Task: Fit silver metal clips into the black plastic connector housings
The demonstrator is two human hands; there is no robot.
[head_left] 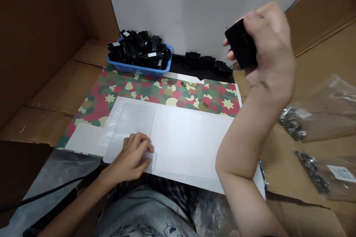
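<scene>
My right hand [267, 44] is raised at the upper right, its fingers closed round a black rectangular part [241, 44]. It is slightly blurred. My left hand [136, 157] rests low on the left side of the white sheet [189, 137], fingers curled, at the lower edge of a clear plastic sheet [136, 118]. Whatever its fingertips may pinch is too small or too hidden to name. Behind the hands, a blue basket [136, 68] holds a heap of black plastic parts [141, 48].
Several black parts [207, 59] lie along the back wall on a black surface. A camouflage-patterned sheet [167, 90] lies under the white one. Cardboard walls [55, 14] flank both sides. Clear bags of small metal pieces [293, 124] lie at the right.
</scene>
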